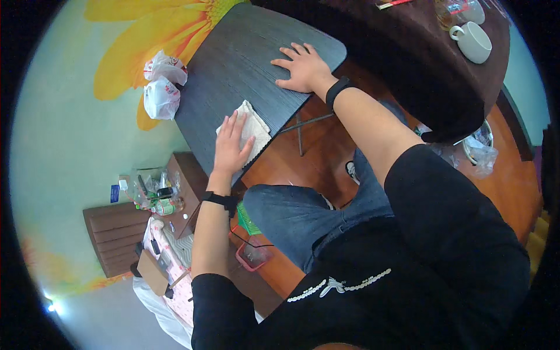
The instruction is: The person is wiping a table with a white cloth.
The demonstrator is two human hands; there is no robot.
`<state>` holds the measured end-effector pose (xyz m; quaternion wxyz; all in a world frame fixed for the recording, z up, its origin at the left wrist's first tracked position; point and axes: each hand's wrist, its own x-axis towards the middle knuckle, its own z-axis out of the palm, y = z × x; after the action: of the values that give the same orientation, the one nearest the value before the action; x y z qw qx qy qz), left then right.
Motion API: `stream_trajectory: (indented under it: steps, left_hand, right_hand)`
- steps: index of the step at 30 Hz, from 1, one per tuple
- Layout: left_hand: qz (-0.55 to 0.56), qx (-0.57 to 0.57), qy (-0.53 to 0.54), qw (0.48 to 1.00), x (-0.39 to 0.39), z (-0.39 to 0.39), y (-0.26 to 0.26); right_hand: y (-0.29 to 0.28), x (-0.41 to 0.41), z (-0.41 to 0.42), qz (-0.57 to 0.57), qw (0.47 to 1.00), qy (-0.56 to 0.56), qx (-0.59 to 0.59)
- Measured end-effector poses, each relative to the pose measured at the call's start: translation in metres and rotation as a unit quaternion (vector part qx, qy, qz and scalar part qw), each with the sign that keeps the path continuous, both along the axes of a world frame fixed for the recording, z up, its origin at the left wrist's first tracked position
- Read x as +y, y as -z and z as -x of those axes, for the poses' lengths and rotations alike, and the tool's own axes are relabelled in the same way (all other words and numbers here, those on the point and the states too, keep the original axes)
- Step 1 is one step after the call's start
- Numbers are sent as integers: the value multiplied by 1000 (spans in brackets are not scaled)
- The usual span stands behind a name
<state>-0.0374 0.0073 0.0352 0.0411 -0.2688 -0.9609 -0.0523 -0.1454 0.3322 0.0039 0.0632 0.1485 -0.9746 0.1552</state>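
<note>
My left hand (232,144) lies palm down on the left part of a folded white cloth (256,133), its fingers extended and somewhat apart. The cloth rests on a dark wood-grain folding table (236,61), beside the edge nearest me. Farther right, my right hand (304,68) is spread flat on the bare tabletop near the same edge, with nothing held. Whether the fingers of my left hand pinch any of the cloth is hidden under the palm.
Two white plastic bags (162,98) sit at the table's far-left edge by the wall. A brown-covered table (459,83) on the right bears a white mug (474,42) and a glass. Below are the folding table's metal legs (300,135), a pink basket (253,256) and a waste bin (490,135).
</note>
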Motion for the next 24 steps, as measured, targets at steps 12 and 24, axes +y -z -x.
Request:
stream_trajectory:
  steps: [12,24]
  left_hand:
    - [22,-22,7,999,8,0,20]
    - [-25,-26,19,999,7,4,27]
  right_hand:
    - [4,-2,1,0,1000,1,14]
    - [4,1,-2,-13,1000,-4,19]
